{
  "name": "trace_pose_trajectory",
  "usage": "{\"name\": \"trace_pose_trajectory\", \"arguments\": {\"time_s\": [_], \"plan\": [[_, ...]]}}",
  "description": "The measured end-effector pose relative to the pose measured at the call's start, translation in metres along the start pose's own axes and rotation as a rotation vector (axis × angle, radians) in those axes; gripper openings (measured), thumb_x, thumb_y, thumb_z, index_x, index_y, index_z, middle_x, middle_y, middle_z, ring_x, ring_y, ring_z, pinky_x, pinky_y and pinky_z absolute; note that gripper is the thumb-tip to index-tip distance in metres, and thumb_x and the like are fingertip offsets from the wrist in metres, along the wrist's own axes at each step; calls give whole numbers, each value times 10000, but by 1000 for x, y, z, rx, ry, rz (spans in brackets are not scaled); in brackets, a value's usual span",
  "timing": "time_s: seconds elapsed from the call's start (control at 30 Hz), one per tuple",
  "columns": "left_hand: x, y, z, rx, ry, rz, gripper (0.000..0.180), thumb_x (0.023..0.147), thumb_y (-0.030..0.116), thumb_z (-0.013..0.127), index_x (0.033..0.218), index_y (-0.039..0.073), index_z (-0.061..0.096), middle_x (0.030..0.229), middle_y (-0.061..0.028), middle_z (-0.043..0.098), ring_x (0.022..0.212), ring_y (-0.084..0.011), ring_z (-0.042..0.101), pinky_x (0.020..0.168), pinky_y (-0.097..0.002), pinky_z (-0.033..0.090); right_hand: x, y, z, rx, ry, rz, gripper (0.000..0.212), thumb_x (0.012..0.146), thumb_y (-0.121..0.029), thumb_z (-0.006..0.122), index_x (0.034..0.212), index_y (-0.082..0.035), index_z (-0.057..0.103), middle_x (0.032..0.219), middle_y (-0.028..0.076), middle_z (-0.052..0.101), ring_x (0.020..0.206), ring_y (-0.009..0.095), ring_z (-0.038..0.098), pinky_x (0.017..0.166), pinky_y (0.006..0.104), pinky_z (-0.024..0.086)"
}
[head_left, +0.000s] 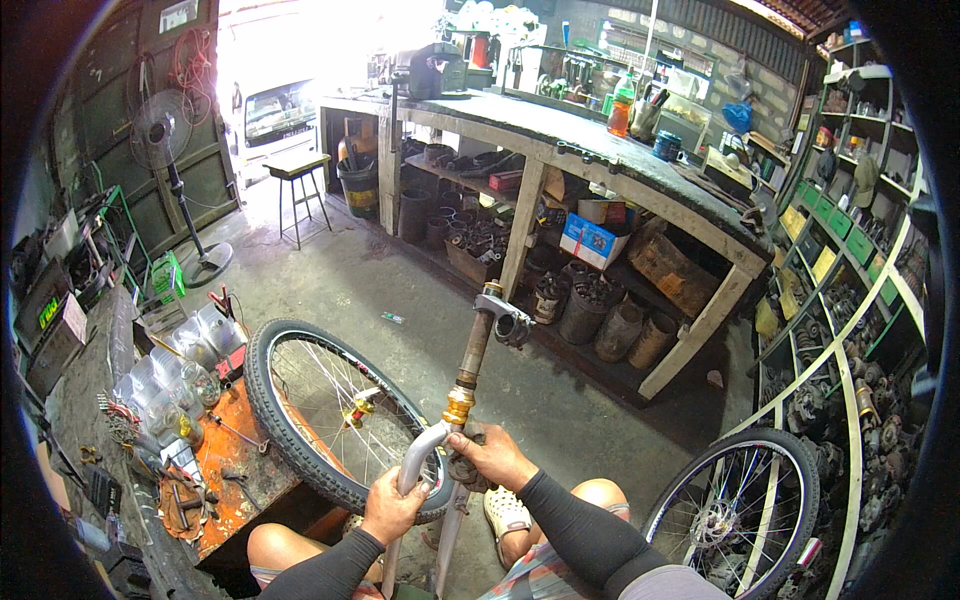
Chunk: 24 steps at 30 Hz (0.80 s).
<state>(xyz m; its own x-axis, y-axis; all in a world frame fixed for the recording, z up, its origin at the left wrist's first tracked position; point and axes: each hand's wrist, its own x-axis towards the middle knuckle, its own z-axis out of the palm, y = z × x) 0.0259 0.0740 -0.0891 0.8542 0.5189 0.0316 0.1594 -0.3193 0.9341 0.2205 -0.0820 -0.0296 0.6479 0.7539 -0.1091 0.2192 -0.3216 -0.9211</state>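
Observation:
A silver bicycle fork (425, 447) stands between my knees, its steerer tube (476, 350) pointing up and away from me. Gold-coloured rings (458, 405) sit at the base of the tube, and a metal clamp-like part (511, 325) is near its top. My left hand (393, 507) is wrapped around the left side of the fork. Just under the gold rings, my right hand (497, 457) closes on the fork's crown, with a dark, crumpled item (465, 470) that looks like a rag beneath it. A bicycle wheel (262, 400) leans just beyond my left hand.
An orange-topped bench (225, 500) at left carries clear containers (165, 385) and hand tools. Another wheel (700, 525) leans at right by crowded shelves (860, 270). Across the floor stands a long workbench (480, 115) with cans underneath. A stool (298, 170) and standing fan (165, 140) are farther back.

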Motion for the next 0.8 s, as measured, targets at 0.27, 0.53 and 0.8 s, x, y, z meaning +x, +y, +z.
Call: {"name": "trace_pose_trajectory", "arguments": {"time_s": [0.27,0.53,0.8], "plan": [[-2,13,-2,-45,-32,-80,260,955,213,812,1017,-11,696,829,-112,698,747,-187,646,713,-381,545,3,10,0,6,-3,-17,596,1034,-572,711,1175,5,765,991,118,795,911,190,718,845,404,570],[-1,7,-2,-8,-20,-26,258,954,211,813,1016,-11,696,826,-115,693,741,-186,640,704,-387,540,-1,-2,0,41,-9,0,608,1031,-573,714,1187,12,769,991,133,800,908,203,730,841,413,572],[-1,1,-2,3,-12,-10,271,942,224,819,1002,-8,693,825,-141,684,726,-250,644,704,-417,531,0,-1,0,-6,2,-5,623,1025,-600,705,1159,5,770,976,145,794,899,216,723,835,418,568]]}}
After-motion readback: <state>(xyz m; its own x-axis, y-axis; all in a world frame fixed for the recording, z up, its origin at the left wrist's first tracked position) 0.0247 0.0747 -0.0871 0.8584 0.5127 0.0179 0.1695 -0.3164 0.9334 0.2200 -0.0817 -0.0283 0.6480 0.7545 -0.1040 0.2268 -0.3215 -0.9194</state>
